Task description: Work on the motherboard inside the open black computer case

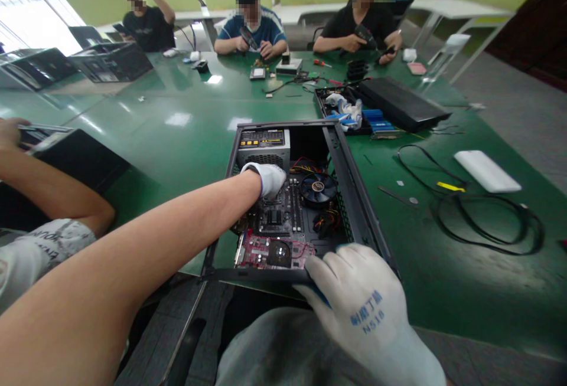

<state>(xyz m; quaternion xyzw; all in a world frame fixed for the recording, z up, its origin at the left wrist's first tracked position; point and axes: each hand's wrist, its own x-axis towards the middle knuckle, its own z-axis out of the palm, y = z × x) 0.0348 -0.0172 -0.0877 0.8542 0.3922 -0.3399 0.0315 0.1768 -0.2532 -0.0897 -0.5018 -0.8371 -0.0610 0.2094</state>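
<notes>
An open black computer case (361, 197) lies on the table in front of me. My right hand (358, 303), in a white glove with blue print, is closed around the near edge of the case. My left hand (270, 180), gloved too, reaches inside to the motherboard (283, 218), just below the power supply (264, 147). Its fingers are curled downward and closed; whatever is at their tips is hidden. To the right of that hand sits a round black fan (318, 187). A red circuit card (261, 251) with a small fan lies nearest me in the case.
Right of the case are coiled black cables (487, 226), a white box-shaped item (487, 170) and a thin metal strip (394, 196). Behind it stands a tray with gloves (348, 111) beside a black panel (403, 102). A person's arm (57, 191) and another case (80, 159) are at left; co-workers sit opposite.
</notes>
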